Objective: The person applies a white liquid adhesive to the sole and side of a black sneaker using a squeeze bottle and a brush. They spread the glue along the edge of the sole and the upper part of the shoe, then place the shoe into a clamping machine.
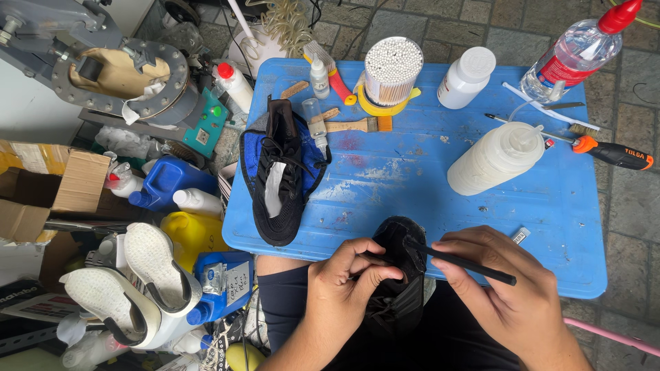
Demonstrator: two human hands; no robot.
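Observation:
My left hand (pixel 344 278) grips a black knit shoe (pixel 399 275) held over my lap at the near edge of the blue table (pixel 426 185). My right hand (pixel 502 288) holds a thin black stick-like tool (pixel 467 264), its tip resting on the shoe's upper edge. A second black and blue shoe (pixel 280 172) lies on the left part of the table with a white strip in its opening.
On the table stand a tub of cotton swabs (pixel 392 65), a white jar (pixel 467 77), a squeeze bottle (pixel 496 158), a red-capped clear bottle (pixel 577 51), small brushes and an orange-handled tool (pixel 612 152). White soles (pixel 130 288), jugs and a metal press (pixel 117 75) crowd the left floor.

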